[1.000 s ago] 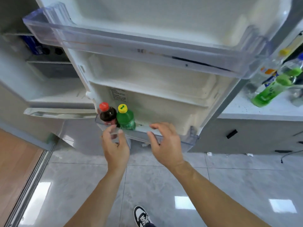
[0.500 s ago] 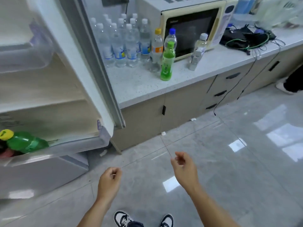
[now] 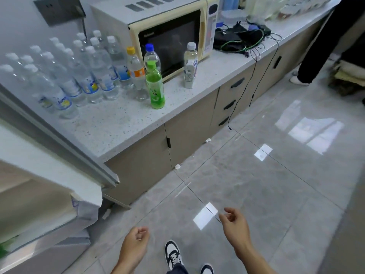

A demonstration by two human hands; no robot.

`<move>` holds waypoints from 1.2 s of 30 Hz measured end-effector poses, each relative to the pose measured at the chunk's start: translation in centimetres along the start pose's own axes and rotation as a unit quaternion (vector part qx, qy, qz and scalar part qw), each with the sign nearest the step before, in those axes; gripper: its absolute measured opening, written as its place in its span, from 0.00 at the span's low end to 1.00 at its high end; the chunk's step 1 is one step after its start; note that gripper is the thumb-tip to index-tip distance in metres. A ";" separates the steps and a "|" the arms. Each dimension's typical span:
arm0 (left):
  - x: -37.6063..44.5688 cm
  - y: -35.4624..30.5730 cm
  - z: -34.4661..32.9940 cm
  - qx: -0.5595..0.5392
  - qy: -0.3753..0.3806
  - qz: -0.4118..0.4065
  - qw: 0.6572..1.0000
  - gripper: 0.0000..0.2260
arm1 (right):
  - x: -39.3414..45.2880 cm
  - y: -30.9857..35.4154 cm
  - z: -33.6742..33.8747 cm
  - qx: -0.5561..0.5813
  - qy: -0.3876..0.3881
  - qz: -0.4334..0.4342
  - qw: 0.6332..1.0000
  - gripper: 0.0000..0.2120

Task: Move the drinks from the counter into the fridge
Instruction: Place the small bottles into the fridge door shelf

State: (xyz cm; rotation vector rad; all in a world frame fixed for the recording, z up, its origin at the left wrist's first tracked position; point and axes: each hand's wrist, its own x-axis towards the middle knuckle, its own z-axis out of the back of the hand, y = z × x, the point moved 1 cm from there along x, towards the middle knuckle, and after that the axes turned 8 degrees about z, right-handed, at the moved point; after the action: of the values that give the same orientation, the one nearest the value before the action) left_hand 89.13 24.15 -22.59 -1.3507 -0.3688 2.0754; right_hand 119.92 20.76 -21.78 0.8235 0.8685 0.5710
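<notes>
Above glossy grey tile, left hand [image 3: 136, 242] and right hand [image 3: 235, 226], each grip released, loosely curled.

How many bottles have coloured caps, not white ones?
3, all upright on the counter by the microwave: orange-capped clear bottle, blue-capped clear bottle behind, green tea bottle in front. Others may be hidden.

- Left hand [image 3: 136, 246] and right hand [image 3: 235, 226], loosely curled, hold nothing at six o'clock.
- Green tea bottle [image 3: 155, 86] stands on the counter [image 3: 118, 123] at eleven o'clock, before the microwave [image 3: 167, 30].
</notes>
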 end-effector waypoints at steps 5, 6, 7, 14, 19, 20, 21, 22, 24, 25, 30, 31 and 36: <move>2.9 -8.0 0.1 -0.002 0.041 -0.071 0.997 0.04 | 3.0 5.1 -3.4 0.034 -0.016 0.018 0.999 0.10; 3.2 -9.9 0.0 -0.005 0.046 -0.086 0.995 0.04 | 3.8 6.3 -4.0 0.041 -0.012 0.026 0.999 0.10; 3.4 -11.8 -0.1 -0.009 0.052 -0.097 0.994 0.04 | 4.6 7.6 -4.4 0.047 -0.007 0.032 0.998 0.11; 4.6 -23.4 -0.9 -0.048 0.072 -0.174 0.981 0.08 | 11.5 17.0 -5.9 0.059 -0.009 0.092 0.994 0.12; 6.5 -30.8 -2.6 -0.071 0.075 -0.207 0.973 0.12 | 17.8 22.8 -6.3 0.045 0.002 0.148 0.988 0.12; 7.1 -32.4 -3.1 -0.075 0.075 -0.213 0.971 0.13 | 19.3 24.0 -6.4 0.044 0.008 0.158 0.986 0.12; 7.6 -34.1 -3.6 -0.080 0.073 -0.218 0.970 0.13 | 20.8 25.0 -6.4 0.040 0.012 0.166 0.985 0.12; 8.2 -35.8 -4.2 -0.084 0.068 -0.222 0.969 0.14 | 22.4 26.0 -6.4 0.034 0.017 0.173 0.984 0.12; 9.5 -39.2 -5.5 -0.088 0.057 -0.226 0.968 0.16 | 25.6 28.0 -6.3 0.025 0.028 0.182 0.983 0.13; 10.0 -40.8 -6.2 -0.091 0.052 -0.227 0.968 0.17 | 27.2 28.9 -6.2 0.023 0.034 0.186 0.982 0.13; 12.3 -48.2 -9.5 -0.089 0.022 -0.225 0.970 0.21 | 34.0 32.7 -6.0 -0.004 0.050 0.200 0.978 0.12; 12.8 -49.3 -10.1 -0.087 0.016 -0.222 0.971 0.23 | 35.2 33.5 -6.1 -0.005 0.056 0.203 0.978 0.12; 15.7 -53.7 -12.9 -0.059 -0.008 -0.211 0.976 0.30 | 40.4 36.9 -6.8 -0.006 0.080 0.212 0.974 0.16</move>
State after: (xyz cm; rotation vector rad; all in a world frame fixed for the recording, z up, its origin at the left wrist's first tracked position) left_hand 115.09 73.86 -10.43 -1.1977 -0.7303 1.7321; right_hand 131.78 73.69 -11.75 0.9691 0.8358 1.0286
